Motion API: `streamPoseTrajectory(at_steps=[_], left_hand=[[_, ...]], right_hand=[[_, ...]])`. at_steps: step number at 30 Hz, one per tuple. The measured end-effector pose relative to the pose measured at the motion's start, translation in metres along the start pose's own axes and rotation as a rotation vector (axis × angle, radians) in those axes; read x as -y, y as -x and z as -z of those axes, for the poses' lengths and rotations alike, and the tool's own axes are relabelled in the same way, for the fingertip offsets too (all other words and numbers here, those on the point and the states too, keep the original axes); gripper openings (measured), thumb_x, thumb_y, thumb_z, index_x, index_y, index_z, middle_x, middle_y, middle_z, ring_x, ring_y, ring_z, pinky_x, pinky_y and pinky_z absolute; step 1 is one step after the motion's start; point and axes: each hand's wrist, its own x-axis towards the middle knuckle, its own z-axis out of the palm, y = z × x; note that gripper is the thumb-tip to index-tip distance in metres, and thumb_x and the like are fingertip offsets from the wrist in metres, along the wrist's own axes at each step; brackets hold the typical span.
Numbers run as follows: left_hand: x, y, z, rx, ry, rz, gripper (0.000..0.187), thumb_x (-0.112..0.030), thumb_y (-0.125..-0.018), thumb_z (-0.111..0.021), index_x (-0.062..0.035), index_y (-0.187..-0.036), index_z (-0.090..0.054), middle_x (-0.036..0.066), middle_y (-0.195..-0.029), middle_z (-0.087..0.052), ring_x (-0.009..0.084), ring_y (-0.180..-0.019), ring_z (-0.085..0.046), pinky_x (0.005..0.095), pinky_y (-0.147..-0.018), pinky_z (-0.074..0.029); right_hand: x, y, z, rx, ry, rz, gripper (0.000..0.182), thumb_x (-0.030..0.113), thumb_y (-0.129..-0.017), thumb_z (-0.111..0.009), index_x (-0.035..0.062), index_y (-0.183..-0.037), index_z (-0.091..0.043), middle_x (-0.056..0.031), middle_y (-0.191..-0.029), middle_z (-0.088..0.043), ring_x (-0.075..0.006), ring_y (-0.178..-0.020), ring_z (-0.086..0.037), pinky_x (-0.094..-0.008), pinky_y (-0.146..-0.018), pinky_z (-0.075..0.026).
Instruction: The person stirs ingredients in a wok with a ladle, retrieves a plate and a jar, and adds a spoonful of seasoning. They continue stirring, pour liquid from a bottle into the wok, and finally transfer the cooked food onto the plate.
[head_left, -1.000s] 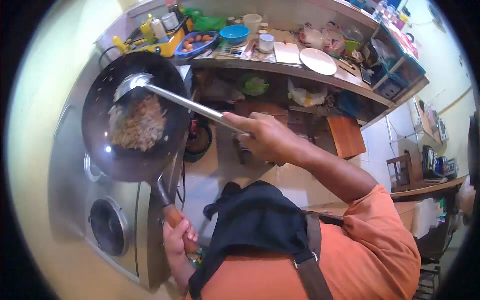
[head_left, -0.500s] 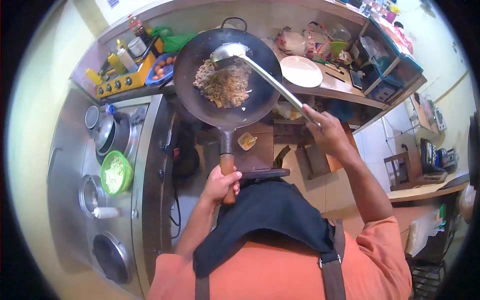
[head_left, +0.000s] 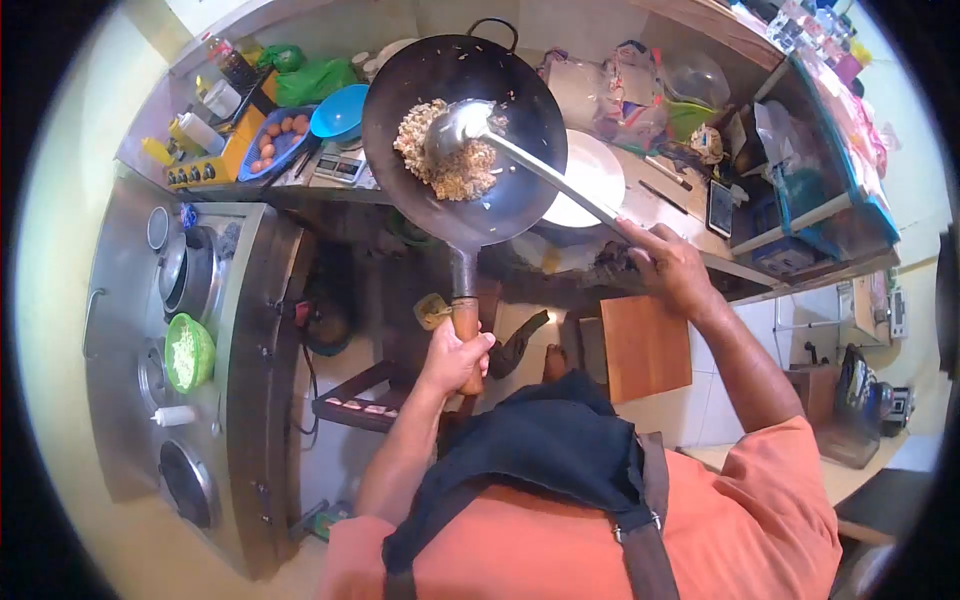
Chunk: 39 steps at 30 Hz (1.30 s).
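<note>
My left hand (head_left: 455,358) is wrapped round the wooden handle of a dark wok (head_left: 410,205), which is held up in front of me. In the wok lies a heap of brown fried rice (head_left: 465,180) with small bits scattered round it. My right hand (head_left: 675,268) grips the long metal handle of a ladle (head_left: 550,170). The ladle's bowl rests face down against the rice. Just right of the wok, a white plate (head_left: 592,185) stands on the counter, partly hidden behind the wok and the ladle handle.
A blue bowl (head_left: 340,112), a basket of eggs (head_left: 278,140) and a small scale (head_left: 340,167) stand left of the wok. Bottles line a yellow unit (head_left: 205,172). A phone (head_left: 719,208) lies on the right. Far left, a steel stove (head_left: 125,330) bears a green basket (head_left: 200,355).
My view has shifted toward the counter with the wok, which is now closer to the plate. The ladle's bowl has moved down onto the rice. Both hands keep their grips.
</note>
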Motion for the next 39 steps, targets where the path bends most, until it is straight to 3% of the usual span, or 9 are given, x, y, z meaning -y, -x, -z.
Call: streamPoseTrajectory(at_steps=[3,7,17,30,33,39], left_hand=[[0.01,-0.016,-0.04,-0.035,0.075,-0.009,0.028,-0.003,-0.083,-0.064,-0.0055,-0.1,-0.041,0.004,-0.07,-0.049,0.0125,-0.049,-0.052,0.0288,-0.044,-0.046],[0.024,-0.037,-0.084,-0.114,0.063,-0.036,0.029,-0.004,-0.082,-0.066,-0.0056,-0.096,-0.041,0.003,-0.068,-0.049,0.0116,-0.047,-0.051,0.0284,-0.042,-0.045],[0.029,-0.065,-0.12,-0.23,0.034,-0.124,0.026,-0.004,-0.082,-0.065,-0.0061,-0.094,-0.041,0.003,-0.066,-0.049,0.011,-0.047,-0.051,0.0276,-0.041,-0.045],[0.022,-0.085,-0.122,-0.326,0.006,-0.186,0.031,-0.007,-0.081,-0.066,-0.0039,-0.1,-0.042,0.004,-0.07,-0.05,0.0112,-0.048,-0.052,0.0271,-0.042,-0.045],[0.017,-0.087,-0.121,-0.359,-0.02,-0.137,0.031,-0.007,-0.081,-0.067,-0.0047,-0.099,-0.041,0.004,-0.071,-0.051,0.0114,-0.048,-0.052,0.0272,-0.042,-0.045],[0.015,-0.085,-0.118,-0.37,-0.001,-0.17,0.031,-0.005,-0.08,-0.065,-0.005,-0.099,-0.04,0.005,-0.071,-0.052,0.0116,-0.047,-0.051,0.0276,-0.042,-0.045]], right_hand=[[-0.056,-0.01,0.021,0.045,0.274,0.125,0.047,0.015,-0.085,-0.062,0.032,-0.129,-0.056,-0.0105,-0.083,-0.056,-0.0315,-0.075,-0.06,-0.0423,-0.066,-0.05],[-0.115,-0.015,0.053,0.1,0.334,0.223,0.047,0.012,-0.084,-0.063,0.0287,-0.128,-0.057,-0.0073,-0.087,-0.059,-0.0287,-0.076,-0.063,-0.0394,-0.066,-0.052],[-0.2,-0.019,0.087,0.152,0.364,0.192,0.046,0.014,-0.085,-0.062,0.0304,-0.128,-0.057,-0.0081,-0.087,-0.057,-0.0287,-0.077,-0.061,-0.0396,-0.065,-0.05],[-0.247,0.004,0.101,0.116,0.324,0.119,0.046,0.014,-0.082,-0.065,0.0304,-0.125,-0.06,-0.0109,-0.085,-0.057,-0.0319,-0.076,-0.061,-0.0425,-0.066,-0.05],[-0.251,0.008,0.099,0.11,0.23,0.097,0.052,0.007,-0.08,-0.066,0.0275,-0.127,-0.059,-0.0104,-0.084,-0.056,-0.0302,-0.075,-0.06,-0.0401,-0.066,-0.05],[-0.21,-0.019,0.092,0.006,0.026,0.079,0.048,0.007,-0.081,-0.066,0.0243,-0.126,-0.06,-0.0121,-0.084,-0.056,-0.0336,-0.076,-0.058,-0.0403,-0.07,-0.049]])
